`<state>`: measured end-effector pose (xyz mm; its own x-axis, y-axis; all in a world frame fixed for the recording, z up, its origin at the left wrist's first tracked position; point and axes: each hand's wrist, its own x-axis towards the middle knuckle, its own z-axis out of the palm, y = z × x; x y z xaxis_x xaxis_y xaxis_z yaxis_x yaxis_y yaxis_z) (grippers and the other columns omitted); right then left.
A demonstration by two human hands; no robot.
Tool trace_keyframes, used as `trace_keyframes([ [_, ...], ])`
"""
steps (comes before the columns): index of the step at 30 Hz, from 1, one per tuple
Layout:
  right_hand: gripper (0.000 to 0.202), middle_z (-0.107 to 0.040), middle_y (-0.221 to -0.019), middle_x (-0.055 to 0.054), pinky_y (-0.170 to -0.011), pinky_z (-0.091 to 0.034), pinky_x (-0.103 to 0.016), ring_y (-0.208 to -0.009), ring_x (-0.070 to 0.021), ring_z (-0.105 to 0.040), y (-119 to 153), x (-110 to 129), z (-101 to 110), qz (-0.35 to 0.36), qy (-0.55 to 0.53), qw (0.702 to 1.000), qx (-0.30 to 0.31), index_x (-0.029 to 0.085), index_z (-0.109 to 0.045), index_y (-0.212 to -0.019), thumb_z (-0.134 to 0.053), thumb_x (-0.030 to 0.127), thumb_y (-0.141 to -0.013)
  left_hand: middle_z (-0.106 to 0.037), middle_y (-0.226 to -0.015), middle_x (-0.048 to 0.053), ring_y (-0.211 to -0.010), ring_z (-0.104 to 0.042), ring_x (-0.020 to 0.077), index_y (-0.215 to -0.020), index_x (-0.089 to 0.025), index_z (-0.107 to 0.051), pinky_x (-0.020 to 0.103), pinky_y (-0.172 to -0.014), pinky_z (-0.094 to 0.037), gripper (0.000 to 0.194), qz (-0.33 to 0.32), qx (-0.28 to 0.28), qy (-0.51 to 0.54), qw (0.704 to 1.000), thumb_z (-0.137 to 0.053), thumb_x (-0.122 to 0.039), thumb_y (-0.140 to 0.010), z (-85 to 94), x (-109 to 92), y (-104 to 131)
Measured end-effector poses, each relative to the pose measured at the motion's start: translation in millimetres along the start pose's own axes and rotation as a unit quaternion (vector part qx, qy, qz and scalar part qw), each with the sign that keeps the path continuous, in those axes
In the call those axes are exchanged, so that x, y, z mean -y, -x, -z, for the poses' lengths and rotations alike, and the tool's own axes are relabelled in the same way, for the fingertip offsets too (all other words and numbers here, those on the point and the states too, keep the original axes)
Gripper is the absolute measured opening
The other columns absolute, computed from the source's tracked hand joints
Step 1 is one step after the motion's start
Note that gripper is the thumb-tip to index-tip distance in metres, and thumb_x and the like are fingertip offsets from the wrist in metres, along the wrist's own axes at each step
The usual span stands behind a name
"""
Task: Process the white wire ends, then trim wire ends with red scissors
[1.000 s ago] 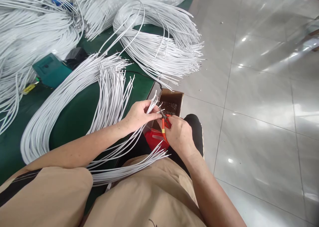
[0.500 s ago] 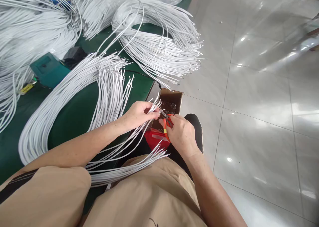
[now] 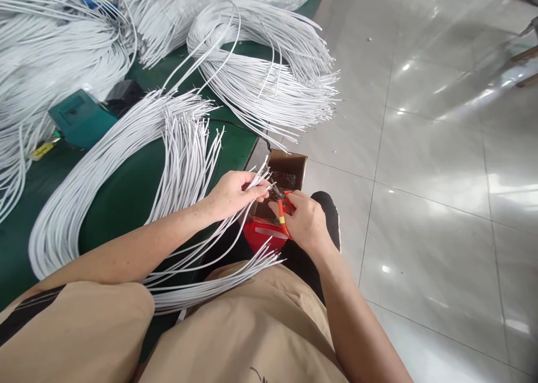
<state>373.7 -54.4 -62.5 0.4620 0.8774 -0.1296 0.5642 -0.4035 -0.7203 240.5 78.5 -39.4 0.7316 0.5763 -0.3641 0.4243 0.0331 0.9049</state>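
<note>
My left hand [image 3: 241, 192] pinches a small bunch of white wires [image 3: 235, 222] near their ends, which stick out past the fingertips. Wrapped around the orange handles of a pair of cutting pliers [image 3: 282, 218], my right hand [image 3: 306, 218] is just right of the left one. The pliers' dark jaws point up and left, close to the wire ends; whether they touch a wire I cannot tell. Below both hands is an open cardboard box [image 3: 296, 164] with small bits inside. Another group of loose white wires [image 3: 235, 279] lies across my lap.
A curved bundle of white wires [image 3: 59, 220] and a looped bundle [image 3: 260, 75] lie on the green table [image 3: 121, 198]. More wires [image 3: 63, 58] are heaped at the far left, beside a teal device [image 3: 79, 117]. A red container [image 3: 263, 234] sits under my hands. Tiled floor [image 3: 428, 215] extends right.
My right hand and the pliers have shifted slightly away from the wire ends, with the handles tilted a little differently. My left hand keeps its pinch on the wires.
</note>
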Motion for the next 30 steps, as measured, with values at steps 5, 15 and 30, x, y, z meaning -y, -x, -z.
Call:
trace_keyframes([
  [5, 0.025, -0.060, -0.078, -0.001, -0.063, -0.039, -0.024, -0.067, -0.0107, -0.050, -8.1, 7.7, 11.6, -0.068, -0.345, 0.936, 0.004, 0.017, -0.067, -0.095, -0.062, 0.036, -0.080, -0.067, -0.084, 0.007, -0.071, -0.061, 0.0120, -0.097, -0.012, -0.065, 0.028, -0.071, -0.049, 0.028, 0.000, 0.051, 0.040, 0.998, -0.062, -0.035, -0.083, 1.3, 3.0, -1.4],
  [15, 0.019, -0.062, -0.075, -0.002, -0.068, -0.043, -0.023, -0.070, -0.0105, -0.055, -12.4, 16.1, 8.4, -0.021, -0.467, 0.883, 0.032, 0.013, -0.063, -0.078, -0.068, 0.031, -0.078, -0.065, -0.080, 0.004, -0.070, -0.059, 0.0092, -0.096, -0.010, -0.063, 0.024, -0.069, -0.045, 0.030, 0.026, 0.085, 0.085, 0.992, -0.064, -0.036, -0.081, 0.1, -1.1, 0.6],
  [30, 0.022, -0.049, -0.064, 0.003, -0.057, -0.036, -0.021, -0.057, -0.0073, -0.042, 11.0, 32.3, -8.7, -0.006, -0.401, 0.915, -0.047, 0.014, -0.053, -0.073, -0.063, 0.032, -0.080, -0.058, -0.072, -0.001, -0.063, -0.052, 0.0081, -0.082, -0.013, -0.058, 0.022, -0.062, -0.042, 0.030, -0.061, -0.088, -0.043, 0.993, -0.076, -0.032, -0.066, -8.0, -5.3, 3.5],
])
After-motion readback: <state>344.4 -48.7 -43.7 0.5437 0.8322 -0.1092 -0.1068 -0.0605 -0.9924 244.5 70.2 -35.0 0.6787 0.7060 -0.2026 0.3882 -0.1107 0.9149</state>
